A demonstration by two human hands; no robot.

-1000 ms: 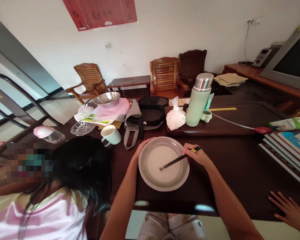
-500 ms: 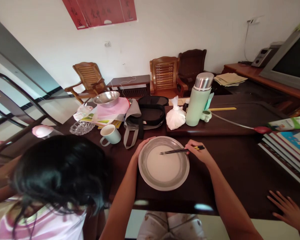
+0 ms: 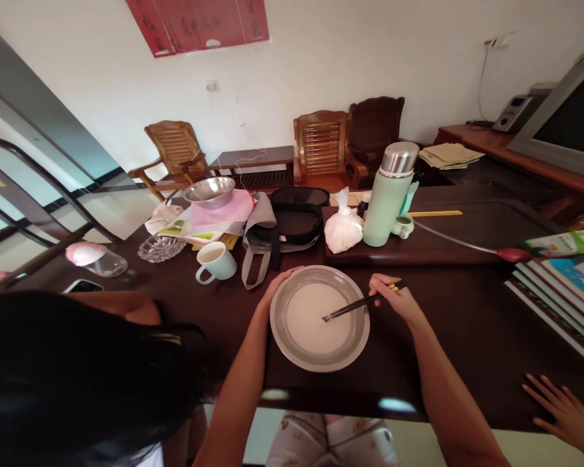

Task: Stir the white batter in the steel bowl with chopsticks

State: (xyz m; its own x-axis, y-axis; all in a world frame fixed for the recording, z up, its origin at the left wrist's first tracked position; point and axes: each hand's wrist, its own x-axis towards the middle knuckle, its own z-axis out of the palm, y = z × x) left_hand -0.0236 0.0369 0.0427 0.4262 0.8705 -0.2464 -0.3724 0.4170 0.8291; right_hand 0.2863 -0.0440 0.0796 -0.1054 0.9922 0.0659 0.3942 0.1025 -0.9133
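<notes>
A round metal bowl sits near the table's front edge, with a whitish liquid in it. My left hand is closed on the bowl's left rim, its fingers partly hidden behind the side. Dark chopsticks with gold bands are pinched in my right hand, just beyond the bowl's right rim. They slant down to the left, and their whitened tips touch the liquid near the middle. Behind the bowl stands a tied plastic bag of white powder.
A mug, black bag and green thermos stand behind the bowl. Books are stacked at right, above another person's hand. A dark-haired person leans in at left, by a phone and bottle.
The chopstick tips have shifted right and toward me in the liquid, and my right hand has moved slightly right. The person at left has leaned lower, uncovering the phone and bottle.
</notes>
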